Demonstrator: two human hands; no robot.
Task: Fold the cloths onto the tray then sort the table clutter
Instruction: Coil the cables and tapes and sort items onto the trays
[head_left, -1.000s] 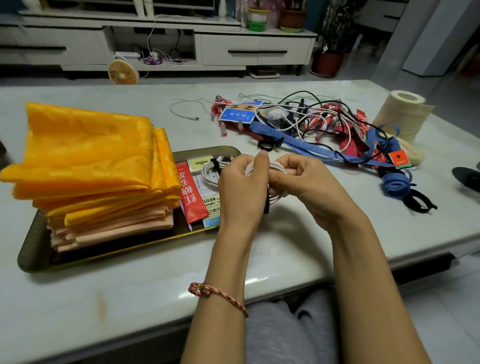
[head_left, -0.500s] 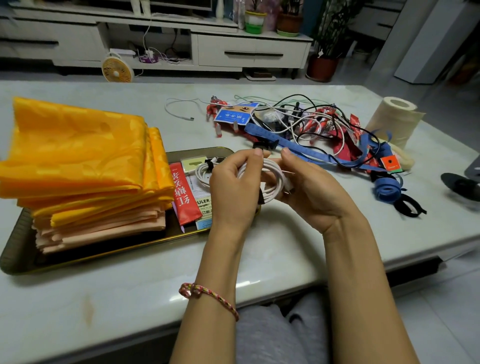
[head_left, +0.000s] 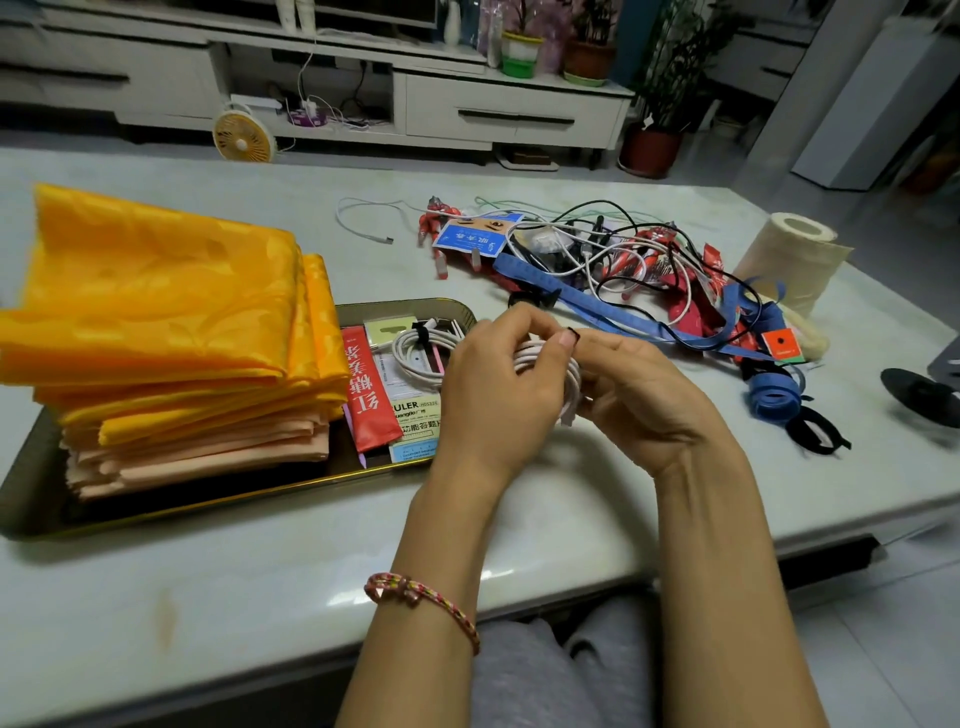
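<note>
At frame centre, just right of tray (head_left: 208, 514), above table (head_left: 260, 582): left hand (head_left: 493, 400) curled round coiled white cable (head_left: 567, 387), thumb on top of loops. Right hand (head_left: 644, 400) fingers curled, pinching this coil from right side. Small black tip shows at fingertips. Left of frame: folded cloths (head_left: 156, 312), orange over peach, stacked in tray. Beside stack, in tray: red sachet (head_left: 366, 389), card packs, second white coil (head_left: 415, 358) with black tie. Upper right: clutter tangle (head_left: 623, 260) of cables, blue straps, red packets; tissue roll (head_left: 784, 254) at its right edge.
</note>
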